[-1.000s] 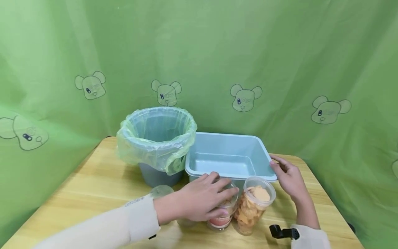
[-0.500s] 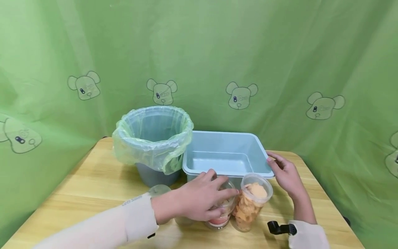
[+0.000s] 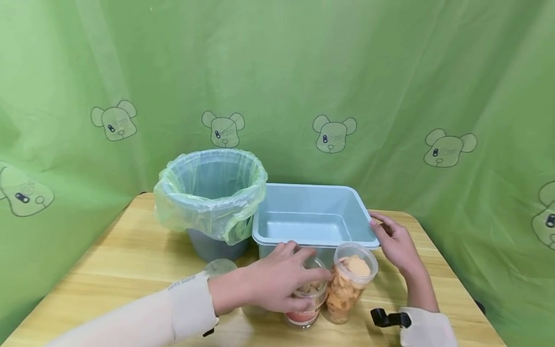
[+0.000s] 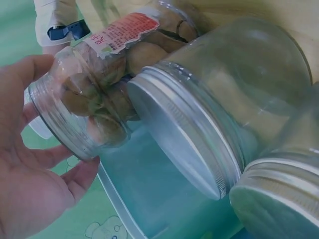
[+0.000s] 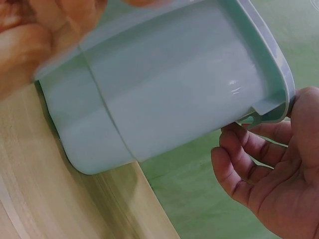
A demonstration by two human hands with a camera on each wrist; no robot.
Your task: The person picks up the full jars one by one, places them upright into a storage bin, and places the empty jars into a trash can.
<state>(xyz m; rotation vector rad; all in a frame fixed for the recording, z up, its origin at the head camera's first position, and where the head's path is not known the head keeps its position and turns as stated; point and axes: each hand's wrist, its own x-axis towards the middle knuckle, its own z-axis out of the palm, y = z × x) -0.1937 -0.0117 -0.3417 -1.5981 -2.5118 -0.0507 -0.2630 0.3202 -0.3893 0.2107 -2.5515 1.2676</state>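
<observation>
A clear jar (image 4: pixel 104 99) with brown, rounded pieces like nuts and a red-and-white label stands in front of the blue basin. Around its threaded, lidless mouth curl the thumb and fingers of my left hand (image 3: pixel 277 282). On the right, my right hand (image 3: pixel 399 243) pinches the rim of the blue basin (image 3: pixel 310 195), thumb on top and fingers beneath. The right wrist view shows these fingers (image 5: pixel 254 149) under the rim. Close beside the held jar is a clear tub of orange curled chips (image 3: pixel 344 291), leaning slightly.
Two clear jars with silver lids (image 4: pixel 184 129) lie near the left hand in its wrist view; the left forearm partly hides them in the head view. A bin lined with a green bag (image 3: pixel 212 193) stands left of the basin. Behind the wooden table (image 3: pixel 130 250) hangs a green curtain.
The head view has swung a little, so everything sits slightly farther left. The left hand and its jar have come slightly toward the front edge. The right hand keeps its hold on the basin.
</observation>
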